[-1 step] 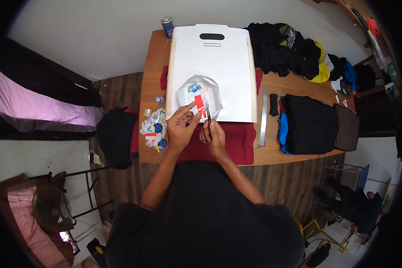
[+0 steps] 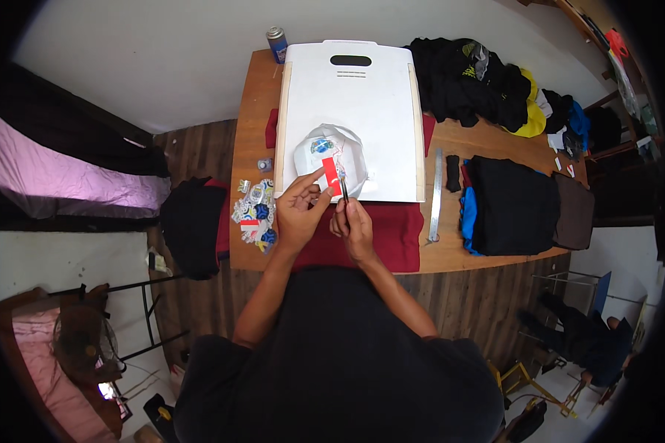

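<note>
My left hand (image 2: 299,210) pinches a small red strip (image 2: 331,176) with white marks at its lower part. My right hand (image 2: 356,229) is closed around a slim dark tool like tweezers (image 2: 344,190); its tip meets the strip's right edge. Both hands are at the near edge of a white board (image 2: 347,96). Just beyond the fingers, a white open bag (image 2: 357,148) with a folded rim lies on the board. In it are a blue printed piece and thin red and white scraps. My fingers hide part of the strip's lower end.
Left of the board lies a heap of printed cut-outs (image 2: 255,214); a spray can (image 2: 276,44) stands behind. Dark red cloth (image 2: 384,236) lies under the board. Rightward are a metal ruler (image 2: 435,196), folded black clothes (image 2: 513,207) and a clothes pile (image 2: 465,81). Another person (image 2: 591,343) is at lower right.
The white marks on the lower part of the red strip look smaller. Both hands have stayed in place.
</note>
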{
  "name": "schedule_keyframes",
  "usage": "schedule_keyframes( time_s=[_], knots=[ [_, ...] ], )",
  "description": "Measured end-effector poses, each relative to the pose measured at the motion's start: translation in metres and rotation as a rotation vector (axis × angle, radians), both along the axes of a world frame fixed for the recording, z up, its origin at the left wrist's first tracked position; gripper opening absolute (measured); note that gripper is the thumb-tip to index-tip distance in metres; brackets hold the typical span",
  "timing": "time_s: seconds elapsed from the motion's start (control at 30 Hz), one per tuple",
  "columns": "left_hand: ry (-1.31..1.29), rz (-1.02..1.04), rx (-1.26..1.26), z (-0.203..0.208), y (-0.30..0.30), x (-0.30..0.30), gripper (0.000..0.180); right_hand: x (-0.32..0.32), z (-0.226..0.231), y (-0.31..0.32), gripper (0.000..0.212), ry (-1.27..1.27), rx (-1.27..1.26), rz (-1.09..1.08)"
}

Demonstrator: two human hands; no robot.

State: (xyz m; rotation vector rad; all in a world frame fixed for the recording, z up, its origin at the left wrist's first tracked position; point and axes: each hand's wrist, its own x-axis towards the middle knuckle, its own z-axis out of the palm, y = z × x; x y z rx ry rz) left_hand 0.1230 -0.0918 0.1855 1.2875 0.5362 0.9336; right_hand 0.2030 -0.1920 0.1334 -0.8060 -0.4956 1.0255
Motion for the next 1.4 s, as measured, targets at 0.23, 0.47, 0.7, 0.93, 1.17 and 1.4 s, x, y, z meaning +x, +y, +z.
schedule_keyframes(
  time_s=[0.23, 0.47, 0.7, 0.93, 1.17, 1.4],
  knots=[
    [-0.007, -0.01, -0.023, 0.011, -0.001, 0.003, 0.048, -0.001, 0.002, 0.002, 0.031, -0.013, 0.009, 0.005],
    [0.011, -0.026, -0.031, 0.005, -0.001, 0.002, 0.048, 0.0, 0.002, 0.002, 0.031, 0.013, 0.018, 0.009],
    [0.012, -0.03, -0.03, 0.004, 0.0, 0.003, 0.048, -0.001, 0.002, 0.001, 0.031, 0.036, 0.025, -0.013],
    [0.057, -0.015, -0.061, -0.013, 0.004, -0.004, 0.049, -0.003, -0.007, 0.002, 0.032, 0.009, 0.02, 0.017],
    [0.082, -0.013, -0.064, -0.014, 0.002, -0.004, 0.049, -0.004, -0.013, 0.001, 0.03, 0.021, 0.016, 0.008],
    [0.023, -0.025, 0.001, -0.03, 0.007, -0.007, 0.049, -0.008, -0.015, 0.003, 0.03, 0.027, 0.021, 0.008]
  ],
)
